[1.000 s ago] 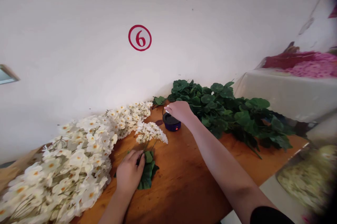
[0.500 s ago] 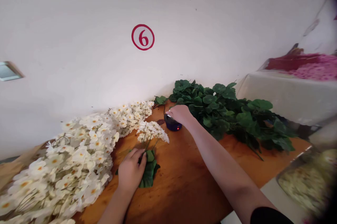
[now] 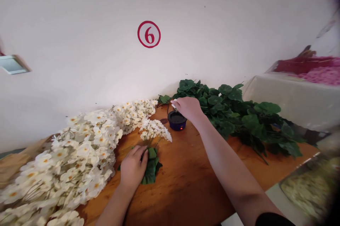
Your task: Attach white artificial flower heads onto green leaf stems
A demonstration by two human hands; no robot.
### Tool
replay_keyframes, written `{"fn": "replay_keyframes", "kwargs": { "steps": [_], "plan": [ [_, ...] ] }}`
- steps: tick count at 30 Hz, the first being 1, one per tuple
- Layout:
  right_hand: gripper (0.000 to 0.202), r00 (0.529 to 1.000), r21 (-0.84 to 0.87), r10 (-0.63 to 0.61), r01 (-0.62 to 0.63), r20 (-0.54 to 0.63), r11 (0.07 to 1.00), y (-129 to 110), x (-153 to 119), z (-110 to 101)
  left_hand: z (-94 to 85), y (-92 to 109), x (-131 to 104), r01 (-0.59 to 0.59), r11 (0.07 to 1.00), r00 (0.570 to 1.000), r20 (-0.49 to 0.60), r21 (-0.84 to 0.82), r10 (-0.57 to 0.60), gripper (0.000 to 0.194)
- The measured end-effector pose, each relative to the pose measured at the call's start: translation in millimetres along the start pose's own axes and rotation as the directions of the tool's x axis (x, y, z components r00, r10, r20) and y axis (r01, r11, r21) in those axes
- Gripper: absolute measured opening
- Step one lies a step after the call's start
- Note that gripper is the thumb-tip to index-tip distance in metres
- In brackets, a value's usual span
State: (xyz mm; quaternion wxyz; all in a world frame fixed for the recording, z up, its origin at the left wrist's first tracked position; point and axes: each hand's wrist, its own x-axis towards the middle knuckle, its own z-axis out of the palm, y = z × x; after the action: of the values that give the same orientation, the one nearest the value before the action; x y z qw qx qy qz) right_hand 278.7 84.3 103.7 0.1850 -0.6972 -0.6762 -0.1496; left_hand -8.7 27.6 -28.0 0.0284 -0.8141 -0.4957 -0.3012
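Note:
My left hand [image 3: 134,165] rests on the wooden table [image 3: 180,176], its fingers closed round the stem of a flower spray. White blossoms [image 3: 156,130] top that spray, and its green leaves [image 3: 151,169] lie beside and under my fingers. Above a small dark blue pot [image 3: 177,120] with a lit red light, my right hand [image 3: 188,108] pinches a small white item [image 3: 174,103], too small to make out. The item is over the pot's back edge, and the pot's dark inside shows.
White flowers [image 3: 87,155] are heaped along the left side. Green leaves [image 3: 239,112] are piled at the back right. Beyond them stands a white-covered surface [image 3: 287,98] with pink material [image 3: 322,72]. A bag of pale material [image 3: 305,187] sits at lower right.
My right hand has lifted up from the pot with the small white item, uncovering the pot's inside. My left hand keeps its hold on the stem. The view has shifted slightly.

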Motion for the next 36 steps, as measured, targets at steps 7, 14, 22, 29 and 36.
{"fn": "replay_keyframes", "kwargs": {
  "steps": [7, 14, 22, 29, 36],
  "plan": [
    [0.062, 0.977, -0.015, 0.028, -0.032, -0.211, 0.999, -10.5, -11.4, -21.2, -3.5, -0.6, -0.7, 0.061, 0.997, 0.994, 0.091, 0.039, -0.064, 0.030],
    [0.060, 0.990, -0.018, 0.055, -0.058, -0.128, 0.998, -11.0, -7.7, -4.5, -12.1, 2.1, 3.3, 0.148, 0.986, 0.961, 0.226, 0.075, -0.161, 0.027],
    [0.054, 0.996, -0.008, 0.004, -0.004, -0.091, 1.000, -13.9, -12.6, -6.6, -12.9, 1.3, 2.7, 0.185, 0.978, 0.948, 0.245, 0.095, -0.203, 0.022],
    [0.058, 0.977, 0.328, 0.004, 0.068, -0.212, 0.942, -40.2, -52.0, -27.2, -10.0, 6.7, -3.9, 0.115, 0.991, 0.975, 0.182, 0.067, -0.125, 0.025],
    [0.054, 0.997, 0.854, 0.046, -0.081, 0.067, 0.513, -77.1, -87.5, 43.8, -4.0, 6.3, -6.6, 0.078, 0.997, 0.984, 0.158, 0.030, -0.082, 0.019]
  ]
}}
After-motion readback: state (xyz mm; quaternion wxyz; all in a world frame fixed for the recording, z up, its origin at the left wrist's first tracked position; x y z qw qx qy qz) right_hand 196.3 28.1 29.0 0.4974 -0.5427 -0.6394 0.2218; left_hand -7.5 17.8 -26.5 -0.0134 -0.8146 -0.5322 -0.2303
